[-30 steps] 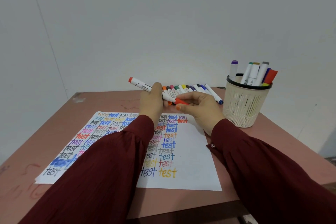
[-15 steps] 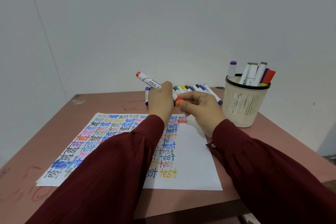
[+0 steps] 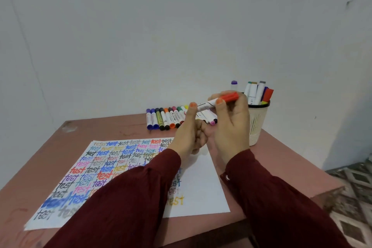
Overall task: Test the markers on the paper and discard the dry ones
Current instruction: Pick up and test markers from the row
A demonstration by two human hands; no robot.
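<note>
I hold an orange-capped white marker (image 3: 219,100) level above the table's back edge, just left of the cup. My right hand (image 3: 231,125) pinches it near the orange cap. My left hand (image 3: 191,133) has its fingers curled and its thumb over the marker's left end, which is hidden. The white paper (image 3: 203,185) lies below, its left part filled with the word "test" in many colours and partly covered by my sleeves. A row of several capped markers (image 3: 165,120) lies along the table's far edge.
A cream mesh cup (image 3: 256,123) with several upright markers (image 3: 255,92) stands at the back right, right behind my right hand. The brown table (image 3: 281,159) ends close on the right. A white wall rises directly behind.
Both hands rose and moved right toward the cup with the marker. It was tilted with its far end sticking out left of my left hand; it lies nearly level in my right fingers.
</note>
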